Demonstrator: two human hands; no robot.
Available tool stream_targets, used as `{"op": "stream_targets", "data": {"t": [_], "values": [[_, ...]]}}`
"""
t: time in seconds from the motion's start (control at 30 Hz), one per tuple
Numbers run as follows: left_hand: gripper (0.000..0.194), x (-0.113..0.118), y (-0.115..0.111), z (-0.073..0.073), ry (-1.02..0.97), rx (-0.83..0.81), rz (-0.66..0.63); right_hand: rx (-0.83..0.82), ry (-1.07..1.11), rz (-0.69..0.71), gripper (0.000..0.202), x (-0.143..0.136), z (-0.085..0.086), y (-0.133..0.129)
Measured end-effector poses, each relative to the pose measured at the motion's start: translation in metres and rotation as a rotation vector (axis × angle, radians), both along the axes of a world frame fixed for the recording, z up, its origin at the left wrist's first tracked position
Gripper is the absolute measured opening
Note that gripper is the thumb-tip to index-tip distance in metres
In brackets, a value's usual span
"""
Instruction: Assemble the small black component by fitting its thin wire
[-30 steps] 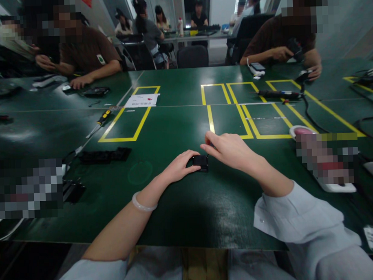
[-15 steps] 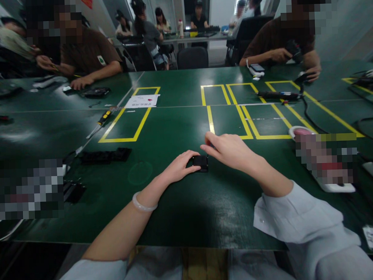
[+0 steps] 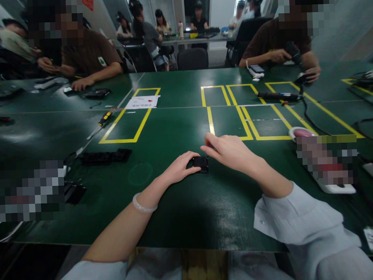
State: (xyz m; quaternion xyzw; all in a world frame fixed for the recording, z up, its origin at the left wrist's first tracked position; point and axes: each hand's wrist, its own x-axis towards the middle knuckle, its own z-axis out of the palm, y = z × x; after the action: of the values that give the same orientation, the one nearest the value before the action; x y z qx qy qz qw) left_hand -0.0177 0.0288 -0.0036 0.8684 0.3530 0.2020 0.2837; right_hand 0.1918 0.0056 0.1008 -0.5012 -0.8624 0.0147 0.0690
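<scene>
A small black rectangular part (image 3: 201, 164) rests on the green table (image 3: 183, 213) in front of me. My left hand (image 3: 181, 166) grips its left side, thumb on the near edge and fingers on the far edge. Just above the part's right end is my right hand (image 3: 225, 149), thumb and forefinger curled close together. Whatever may be between those fingertips is too small or too hidden to make out.
Black strip-shaped parts (image 3: 106, 156) lie to the left, with a yellow-black screwdriver (image 3: 105, 118) beyond them. A white tray (image 3: 338, 188) stands at the right. Yellow tape marks (image 3: 117, 141) and a paper sheet (image 3: 142, 102) are farther off. Co-workers sit opposite; one holds a power tool (image 3: 293, 52).
My hands and the black part stay nearly in place. Across the table, the co-worker at the right has shifted slightly.
</scene>
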Motion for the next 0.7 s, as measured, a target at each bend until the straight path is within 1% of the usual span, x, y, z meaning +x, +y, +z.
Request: {"op": "stream_targets", "data": {"t": [0.33, 0.7], "values": [[0.04, -0.0004, 0.0017, -0.002, 0.014, -0.002, -0.003, -0.005, 0.001, -0.005, 0.034, 0.0006, -0.0004, 0.0005], [0.038, -0.0001, 0.0003, 0.0018, 0.009, -0.011, 0.004, 0.017, -0.025, -0.008, 0.027, 0.0008, -0.0037, 0.0034]]}}
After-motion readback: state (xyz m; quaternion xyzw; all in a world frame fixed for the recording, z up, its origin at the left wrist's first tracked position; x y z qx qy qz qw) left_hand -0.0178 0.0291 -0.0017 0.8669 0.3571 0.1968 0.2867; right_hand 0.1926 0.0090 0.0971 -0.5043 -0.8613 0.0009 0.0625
